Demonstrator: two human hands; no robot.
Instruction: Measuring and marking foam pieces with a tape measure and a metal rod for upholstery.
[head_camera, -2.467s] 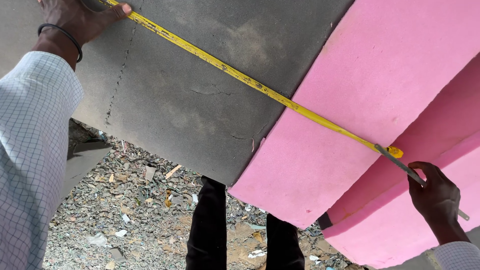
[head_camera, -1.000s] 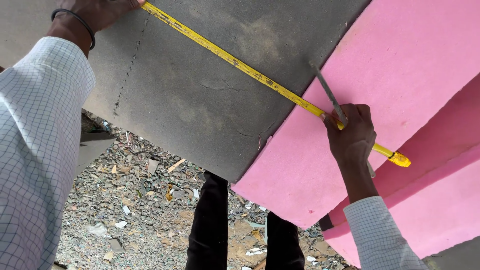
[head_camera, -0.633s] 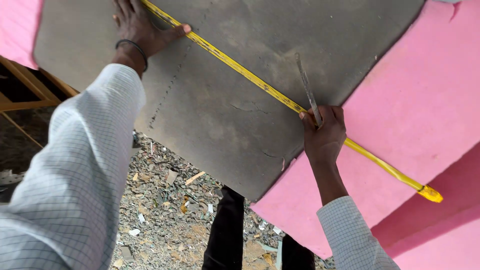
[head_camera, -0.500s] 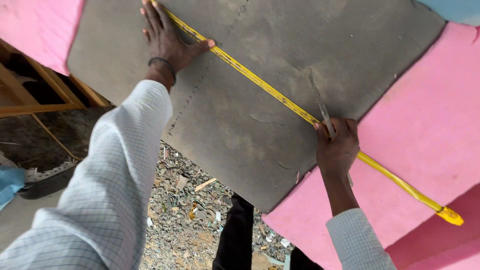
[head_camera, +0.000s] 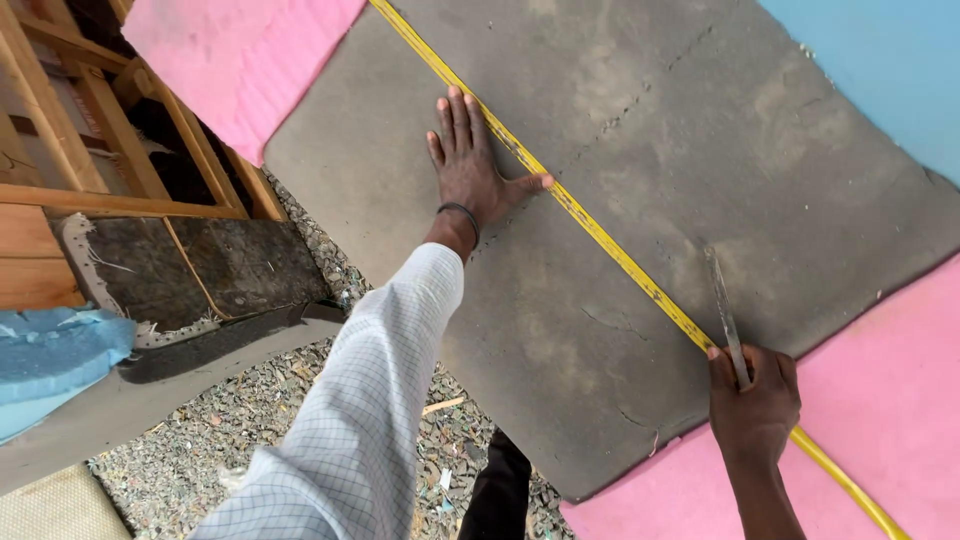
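Grey foam sheet (head_camera: 640, 190) lies over two pink foam sheets (head_camera: 235, 55) (one blue beside), one yellow tape measure (head_camera: 590, 225) across it. Left hand (head_camera: 470, 170) presses flat, fingers spread; right hand (head_camera: 755, 405) grips one blade (head_camera: 725, 315).

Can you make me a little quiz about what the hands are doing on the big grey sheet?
1. True or false: the left hand lies flat on the grey sheet beside the yellow tape.
2. What does the right hand hold? A) a thin metal blade B) a hammer C) a cup
3. What colour is the foam under the grey sheet's lower edge?

Key: 1 true; 2 A, the blade; 3 pink.
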